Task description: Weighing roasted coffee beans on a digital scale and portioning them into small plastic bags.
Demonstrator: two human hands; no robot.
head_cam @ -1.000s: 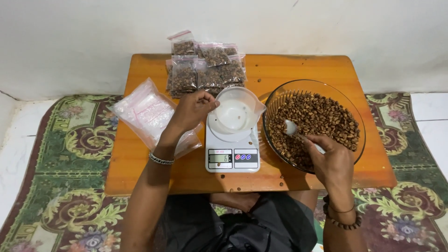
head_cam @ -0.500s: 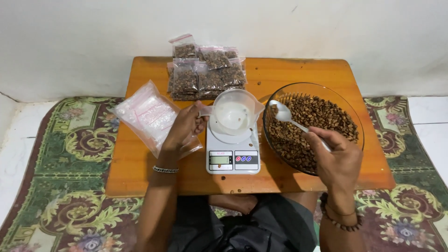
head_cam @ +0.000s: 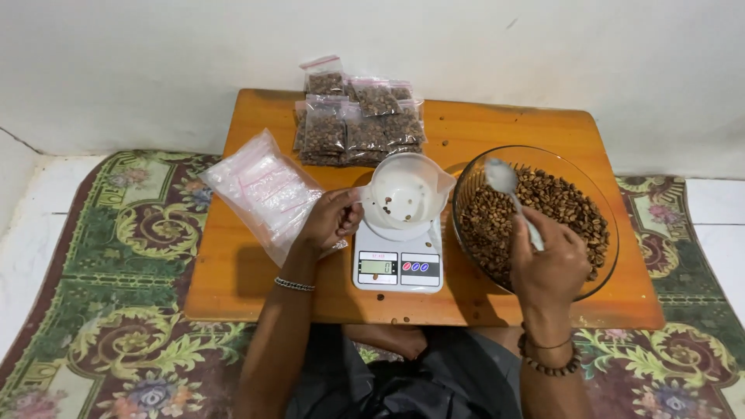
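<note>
- Left hand [head_cam: 332,219] has its grip clamped on the rim of the white plastic cup [head_cam: 403,194] sitting on the small white digital scale [head_cam: 399,262].
- Right hand [head_cam: 548,260] has its grip closed around a metal spoon [head_cam: 508,190], held over the clear glass bowl of brown beans [head_cam: 535,217].
- Looks early in this portion: only a few beans in the cup.
- Filled clear bags [head_cam: 357,124] are stacked at the back of the wooden tabletop [head_cam: 233,264], empty bags [head_cam: 260,186] on the left.

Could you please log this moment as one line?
left hand: steadying white cup on kitchen scale | right hand: holding spoon over glass bowl of beans | cup: few beans inside
</note>
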